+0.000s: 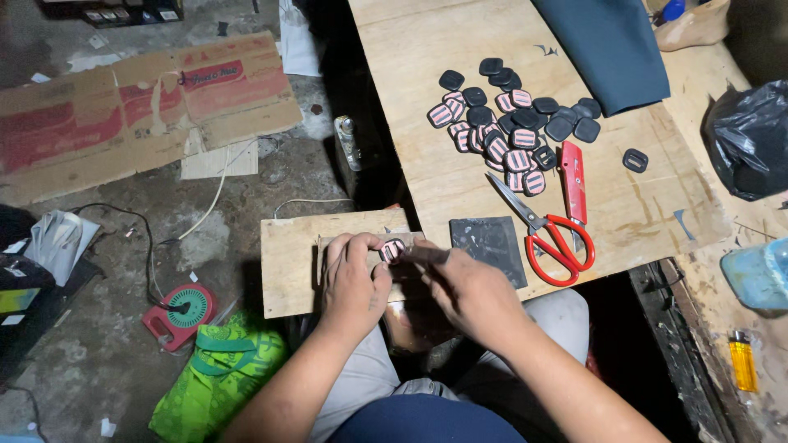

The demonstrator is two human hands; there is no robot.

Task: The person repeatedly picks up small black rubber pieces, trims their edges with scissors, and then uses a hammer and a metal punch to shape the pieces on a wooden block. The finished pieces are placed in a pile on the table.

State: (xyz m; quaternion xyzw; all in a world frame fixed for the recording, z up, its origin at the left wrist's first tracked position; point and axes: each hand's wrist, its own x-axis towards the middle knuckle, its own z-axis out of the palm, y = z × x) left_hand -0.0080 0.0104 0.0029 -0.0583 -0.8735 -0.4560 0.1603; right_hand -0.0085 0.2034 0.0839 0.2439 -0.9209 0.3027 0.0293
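Fingers (361,246) of the left hand (353,283) curled around a small rounded-square patch (391,249), dark with pale pink stripes, pinching it at its left edge. The right hand (468,291) came in from the other side, its fingers closed on the same patch or on something thin pressed against it; which one could not be told. Both hands worked over a small rough wooden board (287,262) that lay across the person's lap.

Just right of the fingers lay a dark grey, grainy square sheet (488,242) on the pale plywood surface (410,98). Further right sat scissors (550,238) with steel blades and glossy red loop handles, and beside them a slim red utility knife (572,180). Up and to the right of the fingers spread a loose pile of patches (509,123), some matte black and smooth, others striped pink, all rounded squares. One black buckle-like piece (634,160) lay apart from the pile. A folded dark teal cloth (607,49) covered the far end of the surface, near a crumpled black plastic bag (751,148).

Left of the fingers, on the concrete floor, were flattened cardboard (139,107), a red round device (180,312) and a shiny green bag (217,377). A yellow lighter (743,361) lay far right.
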